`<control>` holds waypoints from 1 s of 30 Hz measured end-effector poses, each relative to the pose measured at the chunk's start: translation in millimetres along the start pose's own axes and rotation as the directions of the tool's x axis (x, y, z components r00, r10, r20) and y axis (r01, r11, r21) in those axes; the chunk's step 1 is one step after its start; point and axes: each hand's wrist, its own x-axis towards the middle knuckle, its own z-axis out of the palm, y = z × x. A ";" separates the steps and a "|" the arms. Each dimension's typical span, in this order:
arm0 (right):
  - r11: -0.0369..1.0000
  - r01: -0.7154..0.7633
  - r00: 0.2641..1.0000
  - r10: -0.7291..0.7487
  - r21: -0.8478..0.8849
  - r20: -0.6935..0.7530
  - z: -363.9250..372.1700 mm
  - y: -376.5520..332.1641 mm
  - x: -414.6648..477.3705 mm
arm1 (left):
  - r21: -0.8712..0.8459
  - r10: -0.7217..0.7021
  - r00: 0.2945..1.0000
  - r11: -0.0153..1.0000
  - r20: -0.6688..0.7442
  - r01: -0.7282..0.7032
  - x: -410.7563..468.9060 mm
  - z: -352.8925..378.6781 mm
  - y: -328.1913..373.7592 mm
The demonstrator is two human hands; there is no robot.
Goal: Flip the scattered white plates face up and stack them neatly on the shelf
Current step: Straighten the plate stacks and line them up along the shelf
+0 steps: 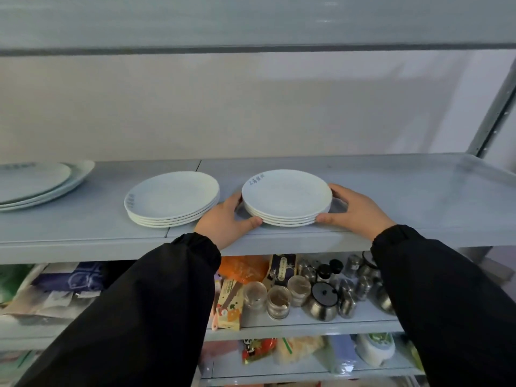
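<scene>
left grip [226, 219]: curled on the left rim of the stack [287, 196], thumb at the front edge, fingers round the back; gripping it.
right grip [354, 210]: curled on the right rim of the same stack, thumb at front, fingers behind; gripping it.
stack: about four white plates, face up, edges lined up; blue writing on the top plate's far-left rim.
stack place: on the shelf [405, 196], near its front edge, about midway along; looks set down, can't be sure of full contact.
second stack [173, 199]: white plates, face up, blue writing at the left rim; near the front edge, left of my left grip, apart from the stack.
big plates [36, 185]: wider pile at the shelf's left end, partly out of frame.
sleeves [139, 317]: black, both arms.
lower shelf [307, 328]: jars [277, 301], steel shakers [347, 301], packets [229, 305].
</scene>
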 end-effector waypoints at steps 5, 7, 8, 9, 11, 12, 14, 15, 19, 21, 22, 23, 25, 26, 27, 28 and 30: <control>0.997 0.013 1.000 -0.011 -0.080 0.018 1.3 0.0 0.4 | 0.082 0.009 0.999 0.997 -0.054 -0.005 -4.5 2.2 5.9; 0.992 0.032 0.999 -0.030 -0.122 0.018 3.5 2.1 2.3 | 0.166 0.030 0.995 0.986 -0.093 -0.014 -6.8 5.1 10.5; 0.989 0.041 0.999 -0.040 -0.145 0.012 4.6 3.5 2.8 | 0.207 0.034 0.994 0.978 -0.107 -0.011 -8.7 5.5 13.1; 0.984 0.042 0.999 -0.043 -0.170 0.000 5.6 5.5 3.2 | 0.245 0.032 0.993 0.970 -0.116 -0.002 -10.5 5.6 15.0; 0.974 0.040 0.999 -0.047 -0.222 -0.027 6.9 8.9 3.0 | 0.291 0.019 0.992 0.957 -0.123 0.018 -13.1 5.1 18.0; 0.970 0.046 0.998 -0.055 -0.240 -0.032 6.7 9.0 1.9 | 0.299 0.014 0.993 0.954 -0.121 0.023 -14.1 5.6 18.7; 0.962 0.068 0.996 -0.079 -0.265 -0.033 6.1 9.5 0.8 | 0.325 0.008 0.993 0.945 -0.120 0.031 -15.1 7.2 19.2; 0.959 0.074 0.996 -0.086 -0.272 -0.031 5.8 9.0 -0.3 | 0.345 0.008 0.993 0.938 -0.120 0.034 -15.8 8.0 19.5; 0.953 0.076 0.996 -0.087 -0.292 -0.024 4.5 9.6 -1.3 | 0.408 0.030 0.998 0.913 -0.048 -0.008 -27.4 7.8 21.2; 0.955 0.070 0.996 -0.081 -0.289 -0.026 3.2 5.2 -4.3 | 0.345 0.016 1.000 0.938 -0.003 -0.014 -39.3 -1.7 21.2; 0.958 0.068 0.996 -0.083 -0.280 -0.042 2.9 3.2 -6.5 | 0.314 0.007 1.000 0.949 0.002 -0.007 -46.9 -9.4 19.3; 0.964 0.062 0.994 -0.082 -0.257 -0.067 2.8 1.3 -9.3 | 0.292 0.007 1.000 0.956 -0.013 -0.003 -55.1 -19.1 16.1; 0.978 0.042 0.990 -0.067 -0.204 -0.120 5.6 -5.0 -15.0 | 0.279 0.041 0.995 0.960 -0.087 -0.015 -72.4 -44.1 3.8; 0.979 0.038 0.988 -0.066 -0.199 -0.137 9.1 -9.5 -16.2 | 0.285 0.055 0.990 0.958 -0.128 -0.016 -81.3 -59.3 -3.6; 0.976 0.037 0.987 -0.070 -0.216 -0.147 13.4 -16.9 -16.3 | 0.293 0.060 0.985 0.956 -0.161 -0.010 -89.0 -74.2 -12.6; 0.968 0.048 0.984 -0.088 -0.246 -0.155 18.1 -26.2 -15.2 | 0.305 0.060 0.980 0.952 -0.189 0.001 -96.4 -88.6 -22.5; 0.948 0.087 0.977 -0.141 -0.305 -0.158 31.9 -56.3 -12.6 | 0.323 0.039 0.968 0.945 -0.246 0.045 -114.1 -116.0 -46.0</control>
